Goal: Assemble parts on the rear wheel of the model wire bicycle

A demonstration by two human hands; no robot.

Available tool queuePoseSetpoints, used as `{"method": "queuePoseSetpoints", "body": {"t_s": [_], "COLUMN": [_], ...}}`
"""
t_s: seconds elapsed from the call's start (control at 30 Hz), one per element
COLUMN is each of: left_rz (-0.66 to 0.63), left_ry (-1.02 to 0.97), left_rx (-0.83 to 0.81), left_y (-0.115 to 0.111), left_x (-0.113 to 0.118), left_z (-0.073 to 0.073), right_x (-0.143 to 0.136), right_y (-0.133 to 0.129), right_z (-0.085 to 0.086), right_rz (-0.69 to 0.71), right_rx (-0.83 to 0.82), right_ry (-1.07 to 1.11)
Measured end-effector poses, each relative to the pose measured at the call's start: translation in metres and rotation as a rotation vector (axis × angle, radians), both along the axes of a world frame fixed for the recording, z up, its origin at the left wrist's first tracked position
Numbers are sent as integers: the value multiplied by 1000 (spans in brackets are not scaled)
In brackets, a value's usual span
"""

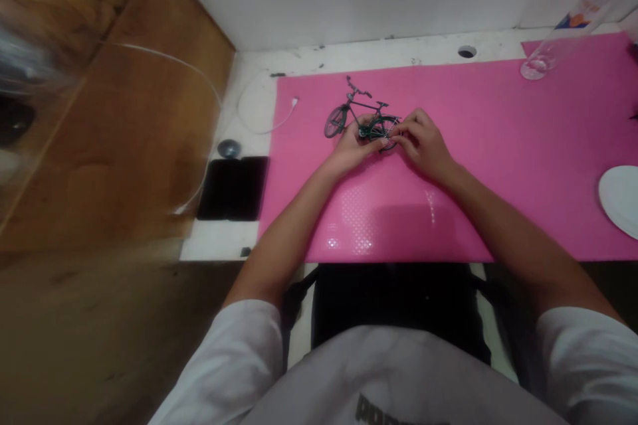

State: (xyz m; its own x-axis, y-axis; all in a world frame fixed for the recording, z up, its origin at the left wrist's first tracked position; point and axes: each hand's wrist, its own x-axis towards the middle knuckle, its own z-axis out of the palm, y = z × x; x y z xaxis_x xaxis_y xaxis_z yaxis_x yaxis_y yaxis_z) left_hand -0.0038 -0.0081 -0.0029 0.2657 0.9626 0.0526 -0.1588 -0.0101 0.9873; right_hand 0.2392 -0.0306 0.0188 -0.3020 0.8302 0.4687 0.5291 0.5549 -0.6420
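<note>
Wooden panel: fills the left of the view, a thin white line looping across it.

Phone: black, flat on the white desk, just left of the pink mat's edge. A small grey round object lies just above it.

Cable: white, curled on the desk, its plug end resting on the mat's left edge.

Mat: pink, covers most of the desk, running off to the right.

Bike: small dark model, upright on the mat's upper left part, handlebars up and to the left, front wheel free at left, rear wheel between the two hands.

Left hand: palm down on the mat, fingers curled up against the frame near the rear wheel, touching it from the left; whether it grips or merely steadies cannot be told.

Right hand: fingers bent and drawn together, tips pinched at the rear wheel from the right; the exact part held is too small to tell.

Hole: round, in the desk beyond the mat, near the wall.

Glass: clear, tall, standing at the mat's far right corner.

Plate: white, partly cut off by the right edge, on the mat, well apart from the hands.
</note>
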Motion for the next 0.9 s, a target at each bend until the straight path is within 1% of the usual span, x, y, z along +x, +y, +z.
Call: {"method": "queuePoseSetpoints", "body": {"t_s": [0.13,0.27,0.43,0.57,0.73,0.9], "left_rz": [-16,-11,4,-4,-42,-49], "left_ry": [-20,-24,-14,-6,-1,-28], "left_rx": [-5,-36,-42,-17,-22,-5], "left_y": [0,-1,0,1,2,3], "left_x": [0,0,1,1,0,-1], "left_z": [1,2,-1,-4,-7,-10], "right_x": [0,0,-1,-2,-4,-4], "right_y": [0,-1,-3,-2,3,5], "right_z": [-2,-1,1,-2,-9,-13], "right_rz": [11,8,-9,-10,30,66], "right_rx": [14,-21,-16,27,113,135], "right_ry": [11,28,59,101,188,217]}}
